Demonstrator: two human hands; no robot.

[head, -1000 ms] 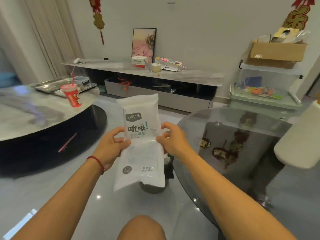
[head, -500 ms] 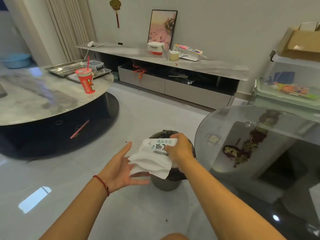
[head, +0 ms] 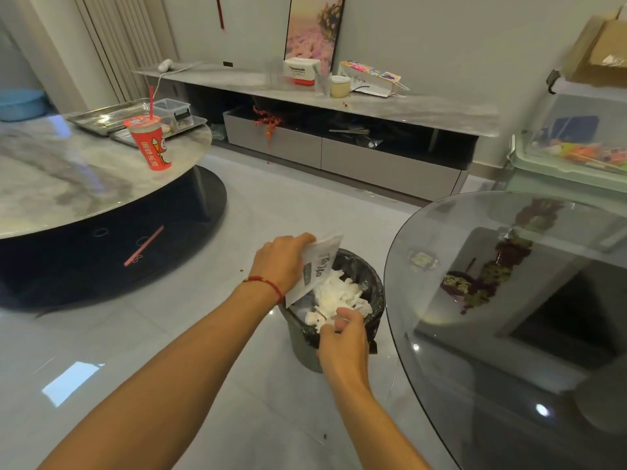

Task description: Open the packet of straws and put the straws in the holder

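My left hand [head: 283,262] grips a white printed straw packet [head: 317,266] by its upper edge and holds it tilted over a bin [head: 364,276] lined with a black bag. Crumpled white paper [head: 334,296] fills the bin. At the bin's near rim my right hand [head: 344,340] has its fingers curled, pinching a small white scrap [head: 340,322]. I see no straws in the packet from here. A red paper cup [head: 152,144] with a red straw stands on the marble table [head: 68,184]. One loose red straw [head: 144,245] lies on the table's dark base.
A round glass table [head: 509,334] stands close on the right, its edge beside the bin. A long sideboard [head: 339,103] at the back carries a clear cup [head: 322,83], boxes and a picture. Metal trays [head: 101,118] sit on the marble table. Storage boxes [head: 576,144] are stacked at the far right.
The packet has passed from my right hand to my left and now hangs over the bin. My right hand has dropped to the bin's near rim. The view has tilted downward.
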